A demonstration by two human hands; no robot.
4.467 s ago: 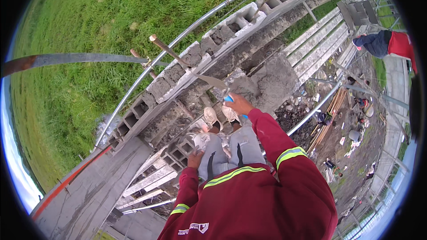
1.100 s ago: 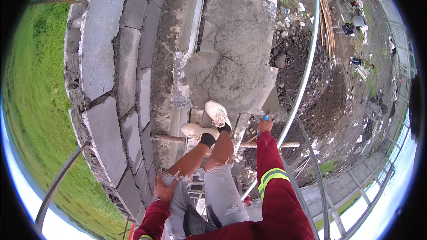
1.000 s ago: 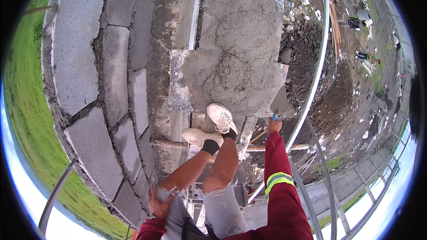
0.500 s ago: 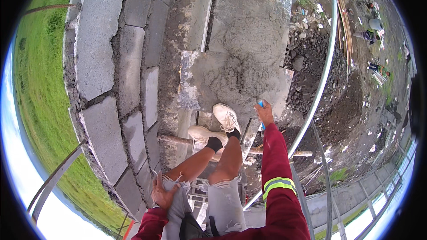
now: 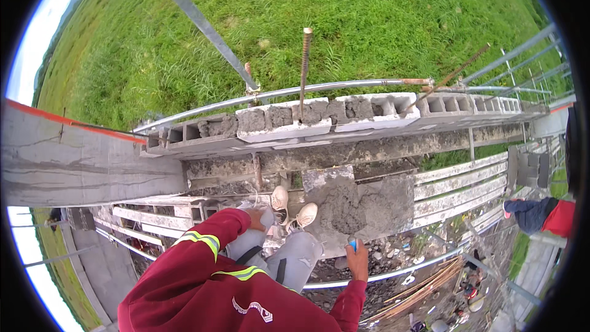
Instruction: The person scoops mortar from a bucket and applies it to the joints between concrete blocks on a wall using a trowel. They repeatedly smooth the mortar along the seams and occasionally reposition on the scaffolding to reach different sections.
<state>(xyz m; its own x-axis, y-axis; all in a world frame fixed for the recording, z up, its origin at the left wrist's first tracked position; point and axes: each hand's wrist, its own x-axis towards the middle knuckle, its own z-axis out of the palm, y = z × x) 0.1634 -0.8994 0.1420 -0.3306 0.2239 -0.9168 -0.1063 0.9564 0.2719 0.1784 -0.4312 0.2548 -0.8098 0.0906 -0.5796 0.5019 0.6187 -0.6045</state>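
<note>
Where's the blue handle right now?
Head view, lower part, right of centre: the blue handle is in the person's right hand, just below the grey mortar in the picture.

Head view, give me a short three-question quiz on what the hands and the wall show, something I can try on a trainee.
1. True or false: the right hand holds a blue handle.
2. Multiple choice: where is the left hand?
A: on the grass
B: at the left knee
C: on a shoe
3. Fill in the blank: some hollows of the block wall are filled with grey ____, while others are open.

Key: 1 true; 2 B; 3 mortar.
</note>
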